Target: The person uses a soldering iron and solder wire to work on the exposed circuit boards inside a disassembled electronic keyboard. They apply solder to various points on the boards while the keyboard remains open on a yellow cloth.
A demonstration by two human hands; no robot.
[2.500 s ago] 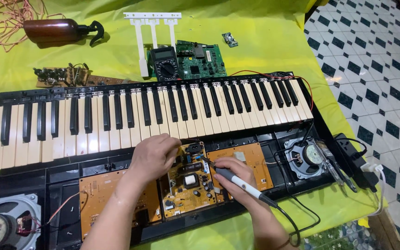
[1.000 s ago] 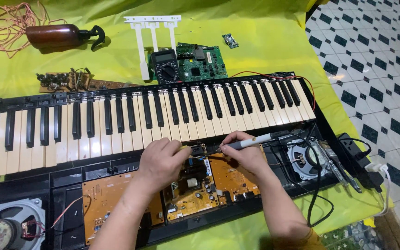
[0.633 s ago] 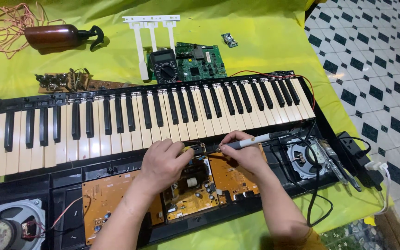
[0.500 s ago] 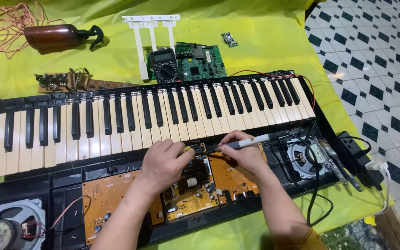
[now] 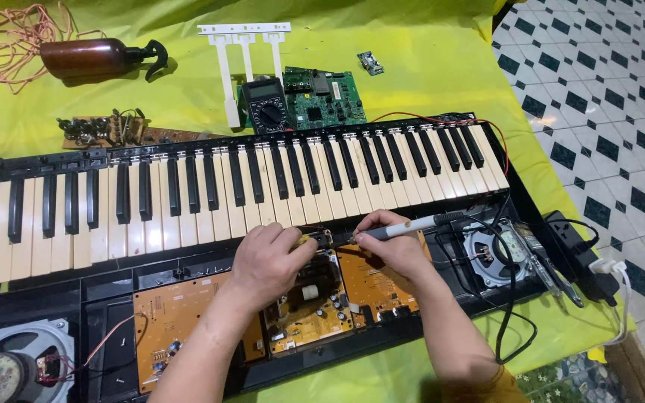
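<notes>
Soldering iron (image 5: 412,225), a slim white and grey pen-shaped tool with a black cord, lay gripped in the closed fingers of the right hand (image 5: 393,246), its tip pointing left toward the middle orange circuit board (image 5: 311,302) inside the opened black keyboard (image 5: 225,186). The left hand (image 5: 266,257) rested just beside it, fingers pinched shut on a small yellowish piece at the board's upper edge; what that piece was could not be told. A round grey speaker (image 5: 490,257) sat to the right of the hands. Beyond the keys, on the yellow cloth (image 5: 427,82), stood a black multimeter (image 5: 266,104) touching a green circuit board (image 5: 326,101), with a brown spray bottle (image 5: 91,58) well apart at the far left.
</notes>
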